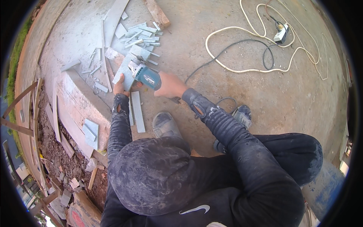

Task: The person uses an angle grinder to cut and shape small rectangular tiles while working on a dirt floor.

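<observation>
My right hand [171, 85] is wrapped around the teal body of an angle grinder [148, 77]. The grinder's metal head and disc end lie over a pale grey tile [121, 74], though I cannot tell whether the disc touches it. My left hand [120, 87] grips the near edge of this tile, thumb and fingers on either side. Beneath the tile lies a wooden block [114, 56], partly hidden. Just beyond the grinder, many cut tile strips [141, 34] are heaped on the dusty concrete. Close to my left wrist, a long tile strip [138, 112] lies on the floor.
A grey power cord [211, 60] trails from the grinder's side toward a white extension cable [227, 67] and a socket block [281, 34]. A raised concrete ledge [81, 96] carrying tile pieces [90, 133] runs along the left. Rubble and planks lie beyond it. My shoe [165, 125] is near the tile strips.
</observation>
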Available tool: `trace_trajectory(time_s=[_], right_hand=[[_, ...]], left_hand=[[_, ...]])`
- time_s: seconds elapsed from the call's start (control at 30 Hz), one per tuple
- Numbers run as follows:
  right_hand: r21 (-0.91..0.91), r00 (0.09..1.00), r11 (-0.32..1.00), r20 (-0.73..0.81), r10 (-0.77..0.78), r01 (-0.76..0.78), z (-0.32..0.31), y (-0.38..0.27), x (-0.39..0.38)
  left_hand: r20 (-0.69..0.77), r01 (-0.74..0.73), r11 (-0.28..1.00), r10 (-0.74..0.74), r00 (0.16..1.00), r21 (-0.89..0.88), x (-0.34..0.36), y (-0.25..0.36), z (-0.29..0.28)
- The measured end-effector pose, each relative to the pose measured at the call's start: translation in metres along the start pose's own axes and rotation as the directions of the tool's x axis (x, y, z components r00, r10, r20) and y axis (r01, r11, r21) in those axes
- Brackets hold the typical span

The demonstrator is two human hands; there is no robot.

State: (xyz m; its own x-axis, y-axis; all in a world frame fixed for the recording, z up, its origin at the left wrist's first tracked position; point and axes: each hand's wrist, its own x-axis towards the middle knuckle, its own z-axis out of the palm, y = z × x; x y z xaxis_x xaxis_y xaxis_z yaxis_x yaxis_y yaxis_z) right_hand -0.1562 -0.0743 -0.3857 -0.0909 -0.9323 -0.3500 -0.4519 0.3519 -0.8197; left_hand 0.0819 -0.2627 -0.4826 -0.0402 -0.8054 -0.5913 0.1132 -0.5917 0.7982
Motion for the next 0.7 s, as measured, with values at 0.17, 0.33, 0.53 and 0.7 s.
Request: trace_trajectory(time_s=[0.17,0.33,0.53,0.7], right_hand=[[0.003,0.997,0.998,-0.05,-0.059,0.059,0.008,0.017,-0.001],[0.011,1.0,1.0,-0.001,-0.013,0.013,0.003,0.011,-0.008],[-0.007,1.0,1.0,0.022,0.018,-0.018,-0.001,0.007,-0.009],[-0.009,1.0,1.0,0.025,0.006,-0.006,-0.003,0.003,-0.003]], left_hand=[[0.004,-0.006,1.0,0.006,1.0,-0.03,-0.001,-0.003,0.007],[-0.023,0.007,0.999,-0.008,1.0,-0.038,0.001,0.0,0.0],[-0.003,0.01,0.999,-0.01,1.0,-0.05,-0.001,0.001,0.001],[-0.024,0.0,1.0,0.001,1.0,0.004,-0.005,0.005,0.005]])
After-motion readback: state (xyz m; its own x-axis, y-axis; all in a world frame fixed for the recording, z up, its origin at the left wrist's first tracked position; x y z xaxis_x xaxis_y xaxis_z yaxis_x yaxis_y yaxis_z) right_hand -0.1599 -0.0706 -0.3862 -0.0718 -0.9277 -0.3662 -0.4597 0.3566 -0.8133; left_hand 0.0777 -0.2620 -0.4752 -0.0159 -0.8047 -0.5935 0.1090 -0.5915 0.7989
